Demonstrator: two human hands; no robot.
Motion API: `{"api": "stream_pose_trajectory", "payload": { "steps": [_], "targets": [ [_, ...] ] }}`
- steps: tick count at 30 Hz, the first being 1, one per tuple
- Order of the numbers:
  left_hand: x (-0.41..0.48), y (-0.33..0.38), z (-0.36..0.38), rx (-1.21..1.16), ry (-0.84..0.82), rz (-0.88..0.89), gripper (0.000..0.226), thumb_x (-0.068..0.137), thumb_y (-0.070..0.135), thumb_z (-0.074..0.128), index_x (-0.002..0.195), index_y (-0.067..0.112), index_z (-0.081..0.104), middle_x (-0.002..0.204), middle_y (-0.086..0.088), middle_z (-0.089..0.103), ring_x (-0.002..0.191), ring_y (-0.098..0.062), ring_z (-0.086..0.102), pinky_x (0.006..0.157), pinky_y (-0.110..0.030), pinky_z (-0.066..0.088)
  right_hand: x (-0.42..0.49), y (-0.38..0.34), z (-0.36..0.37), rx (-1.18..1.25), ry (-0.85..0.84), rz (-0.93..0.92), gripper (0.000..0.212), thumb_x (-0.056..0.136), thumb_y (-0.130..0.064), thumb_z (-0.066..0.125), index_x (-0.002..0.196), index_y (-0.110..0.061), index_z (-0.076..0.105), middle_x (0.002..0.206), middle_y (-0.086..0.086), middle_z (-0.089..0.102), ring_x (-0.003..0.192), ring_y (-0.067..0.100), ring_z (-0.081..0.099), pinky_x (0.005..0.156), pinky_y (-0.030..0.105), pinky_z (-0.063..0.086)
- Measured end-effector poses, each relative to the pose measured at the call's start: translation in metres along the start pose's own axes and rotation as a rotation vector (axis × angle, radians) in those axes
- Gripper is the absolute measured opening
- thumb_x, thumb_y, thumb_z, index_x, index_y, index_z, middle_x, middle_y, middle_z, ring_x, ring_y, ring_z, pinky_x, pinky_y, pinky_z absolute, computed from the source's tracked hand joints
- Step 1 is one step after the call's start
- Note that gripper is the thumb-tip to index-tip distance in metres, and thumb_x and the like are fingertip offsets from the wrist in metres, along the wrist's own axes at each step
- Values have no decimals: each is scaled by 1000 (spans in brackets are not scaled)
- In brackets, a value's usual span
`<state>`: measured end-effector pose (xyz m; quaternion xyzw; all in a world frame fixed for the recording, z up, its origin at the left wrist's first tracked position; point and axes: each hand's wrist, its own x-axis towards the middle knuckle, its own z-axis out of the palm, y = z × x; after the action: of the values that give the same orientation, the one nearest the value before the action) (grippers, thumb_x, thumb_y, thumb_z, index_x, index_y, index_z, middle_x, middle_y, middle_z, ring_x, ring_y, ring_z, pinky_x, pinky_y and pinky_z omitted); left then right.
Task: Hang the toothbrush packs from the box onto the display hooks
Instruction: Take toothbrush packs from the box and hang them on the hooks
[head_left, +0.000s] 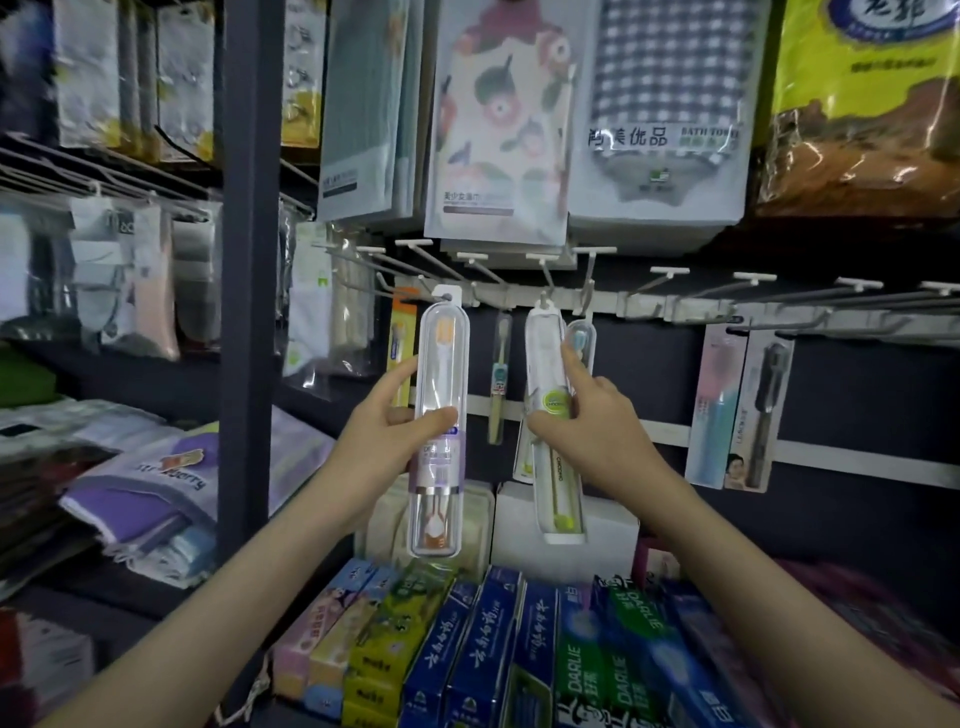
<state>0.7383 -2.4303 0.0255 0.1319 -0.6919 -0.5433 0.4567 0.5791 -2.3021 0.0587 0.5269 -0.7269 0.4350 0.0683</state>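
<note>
My left hand grips a clear toothbrush pack with an orange-and-white brush, its hang tab up at a display hook. My right hand pinches a second clear pack with a green-labelled brush, whose top sits at a neighbouring hook. Both packs hang upright side by side. Behind the right pack another clear pack hangs. The box is not in view.
A row of white-tipped hooks runs right, several bare. Two flat toothbrush cards hang at right. Towel packs hang above. Toothpaste cartons stand in a row below my arms. A dark upright post stands left.
</note>
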Motion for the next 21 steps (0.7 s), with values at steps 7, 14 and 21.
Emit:
{"api": "stream_pose_trajectory", "payload": {
  "steps": [7, 14, 21],
  "targets": [
    [6, -6, 4, -11, -31, 13, 56, 87, 12, 66, 132, 40, 47, 76, 0, 73, 72, -13, 69, 61, -25, 49, 46, 25, 29, -48, 10, 103, 86, 91, -28, 54, 152, -33, -5, 149, 18, 22, 133, 34, 33, 102, 39, 38],
    [9, -16, 13, 3, -38, 23, 52, 86, 15, 69, 112, 55, 47, 86, -4, 74, 81, -20, 71, 69, -31, 54, 65, 54, 46, -55, 20, 167, 79, 97, -29, 49, 150, -38, -9, 147, 21, 27, 122, 33, 44, 93, 33, 38],
    [13, -29, 46, 160, -144, 171, 59, 85, 25, 71, 126, 57, 42, 85, 2, 74, 82, -16, 71, 79, -39, 57, 2, 18, 26, 626, -117, -78, 49, 91, -39, 57, 137, -42, 40, 114, 2, 66, 103, 16, 65, 91, 34, 53]
  ]
}}
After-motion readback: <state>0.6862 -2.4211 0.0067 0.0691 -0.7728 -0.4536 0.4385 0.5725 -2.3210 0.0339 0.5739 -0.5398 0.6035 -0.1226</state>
